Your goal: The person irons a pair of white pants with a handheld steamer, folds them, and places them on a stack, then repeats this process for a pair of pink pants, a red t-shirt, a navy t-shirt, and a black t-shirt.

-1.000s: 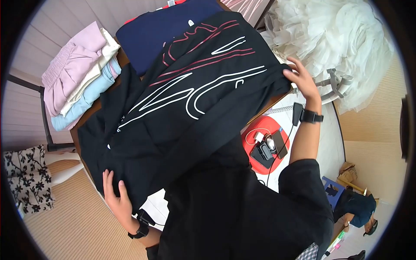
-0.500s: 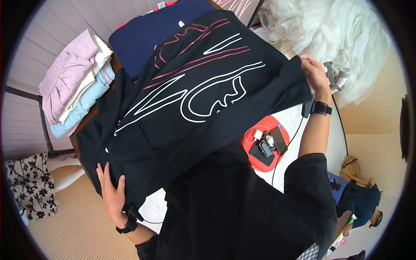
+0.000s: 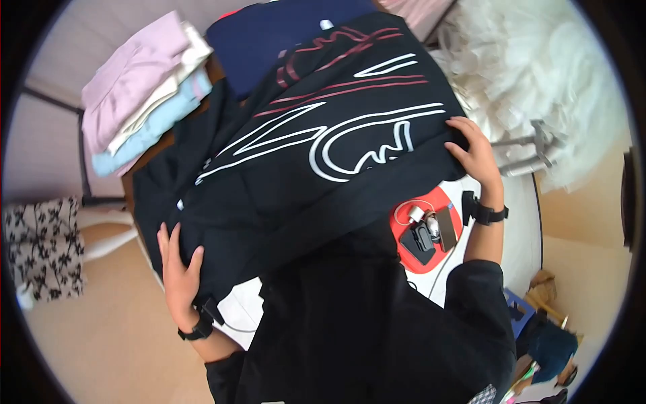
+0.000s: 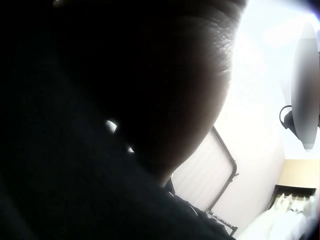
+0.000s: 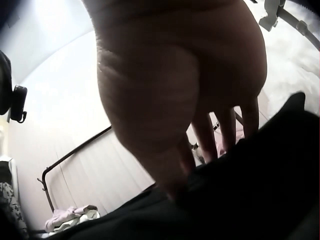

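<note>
A black top point(image 3: 259, 202) with white and dark red line prints lies spread over the table in the head view. My left hand point(image 3: 182, 279) rests on its near left part, fingers straight and thumb apart. At the top's right edge is my right hand point(image 3: 479, 158), with its fingertips on the cloth. In the right wrist view, long straight fingers point(image 5: 204, 135) reach down to the black fabric, and the thumb touches it too. The left wrist view is mostly dark, with the palm point(image 4: 195, 100) close over the cloth.
Folded lilac, cream and light blue clothes point(image 3: 138, 87) are stacked at the back left. A navy garment point(image 3: 249, 50) lies beyond the top. White tulle point(image 3: 531, 74) bulges at the right. Below it, a red stool point(image 3: 424, 259) bears a charger and small devices. Another person point(image 3: 552, 353) is at the lower right.
My right hand drew the top's right edge outward, baring more of the white print, then loosened from its hold and came to rest on the cloth. My left hand stays on the near left part.
</note>
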The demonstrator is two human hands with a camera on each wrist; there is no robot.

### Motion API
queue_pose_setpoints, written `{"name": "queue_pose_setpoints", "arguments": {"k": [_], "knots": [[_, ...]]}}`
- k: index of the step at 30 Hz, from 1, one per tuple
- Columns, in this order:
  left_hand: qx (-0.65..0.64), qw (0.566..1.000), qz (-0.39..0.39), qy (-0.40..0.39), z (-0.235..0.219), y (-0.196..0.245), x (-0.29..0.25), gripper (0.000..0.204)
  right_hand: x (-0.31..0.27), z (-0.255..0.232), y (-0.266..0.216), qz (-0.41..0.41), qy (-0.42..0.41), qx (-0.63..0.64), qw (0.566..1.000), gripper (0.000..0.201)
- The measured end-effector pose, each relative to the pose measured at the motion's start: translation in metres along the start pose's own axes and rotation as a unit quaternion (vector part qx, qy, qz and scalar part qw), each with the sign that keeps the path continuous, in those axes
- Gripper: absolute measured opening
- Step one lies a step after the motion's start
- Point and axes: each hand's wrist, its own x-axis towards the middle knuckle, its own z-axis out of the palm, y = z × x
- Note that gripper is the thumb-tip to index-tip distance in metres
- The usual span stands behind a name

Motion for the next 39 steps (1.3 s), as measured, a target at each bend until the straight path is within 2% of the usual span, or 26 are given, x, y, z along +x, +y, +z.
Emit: {"name": "queue_pose_setpoints", "arguments": {"k": [4, 6, 8, 10, 11, 14, 16, 17, 19, 20, 22, 23, 24, 26, 28, 30, 31, 32, 34, 36, 38, 39], "knots": [[-0.002, 0.999, -0.019, -0.032, -0.023, -0.002, 0.007, 0.052, 0.006, 0.012, 0.009, -0.033, 0.003, -0.046, 0.998, 0.017], [-0.014, 0.999, 0.005, -0.05, -0.042, -0.006, 0.018, 0.049, 0.011, 0.011, 0.005, -0.043, 0.005, -0.048, 0.998, 0.013], [-0.013, 0.998, -0.057, -0.033, -0.059, 0.004, 0.035, 0.044, 0.017, 0.012, 0.013, -0.007, -0.002, -0.061, 0.998, 0.013], [-0.015, 0.999, 0.038, 0.009, -0.066, 0.011, 0.057, 0.043, 0.024, 0.015, 0.019, 0.003, -0.001, -0.078, 0.997, 0.013], [-0.034, 0.998, 0.051, -0.013, -0.066, 0.016, 0.071, 0.045, 0.027, 0.015, 0.019, 0.025, 0.0, -0.096, 0.995, 0.014], [-0.036, 0.996, 0.046, -0.063, -0.056, 0.033, 0.111, 0.057, 0.034, 0.011, 0.002, 0.02, -0.015, -0.113, 0.993, 0.017], [0.037, 0.998, 0.038, -0.024, -0.029, 0.025, 0.141, 0.062, 0.037, 0.01, -0.018, 0.014, -0.009, -0.103, 0.995, 0.02], [0.034, 0.998, 0.038, -0.02, -0.018, 0.026, 0.153, 0.062, 0.037, 0.011, -0.028, 0.011, -0.002, -0.088, 0.996, 0.02], [0.112, 0.993, -0.006, 0.04, 0.0, 0.029, 0.173, 0.057, 0.04, 0.013, -0.041, 0.009, -0.011, -0.064, 0.998, 0.022], [0.11, 0.993, -0.004, 0.042, 0.005, 0.028, 0.181, 0.057, 0.04, 0.016, -0.041, -0.012, -0.009, -0.059, 0.998, 0.023], [0.092, 0.994, -0.002, 0.062, 0.015, 0.028, 0.192, 0.042, 0.041, 0.021, -0.044, -0.017, -0.012, -0.053, 0.998, 0.024], [0.091, 0.989, 0.06, 0.097, 0.014, 0.024, 0.196, 0.027, 0.041, 0.022, -0.047, -0.012, -0.014, -0.047, 0.999, 0.023], [0.09, 0.989, 0.062, 0.098, 0.013, 0.018, 0.198, 0.027, 0.041, 0.021, -0.048, -0.011, -0.012, -0.049, 0.999, 0.023], [-0.062, 0.976, 0.091, 0.186, -0.012, 0.029, 0.191, 0.018, 0.041, 0.022, -0.046, -0.007, -0.017, -0.024, 1.0, 0.024], [-0.17, 0.913, 0.144, 0.34, -0.042, 0.041, 0.171, 0.014, 0.041, 0.023, -0.041, -0.01, -0.005, -0.029, 1.0, 0.023], [-0.277, 0.873, 0.073, 0.395, -0.074, 0.03, 0.154, 0.015, 0.042, 0.021, -0.042, 0.006, -0.016, -0.02, 1.0, 0.023], [-0.438, 0.804, 0.113, 0.386, -0.086, 0.021, 0.144, 0.017, 0.043, 0.021, -0.042, 0.007, -0.017, -0.021, 1.0, 0.023], [-0.585, 0.709, 0.15, 0.365, -0.095, 0.017, 0.131, 0.019, 0.044, 0.022, -0.042, 0.005, -0.022, -0.022, 1.0, 0.023], [-0.642, 0.663, 0.155, 0.352, -0.101, 0.028, 0.098, 0.023, 0.049, 0.022, -0.042, 0.004, -0.024, -0.023, 0.999, 0.023], [-0.637, 0.699, 0.162, 0.282, -0.089, 0.014, 0.071, 0.02, 0.058, 0.022, -0.042, 0.004, -0.047, -0.031, 0.998, 0.023], [-0.663, 0.711, 0.158, 0.17, -0.067, -0.017, 0.048, 0.024, 0.075, 0.02, -0.048, -0.03, -0.022, -0.033, 0.999, 0.025], [-0.608, 0.765, 0.143, 0.158, -0.05, -0.022, 0.04, 0.026, 0.087, 0.02, -0.049, -0.059, 0.0, -0.026, 0.998, 0.026]]}}
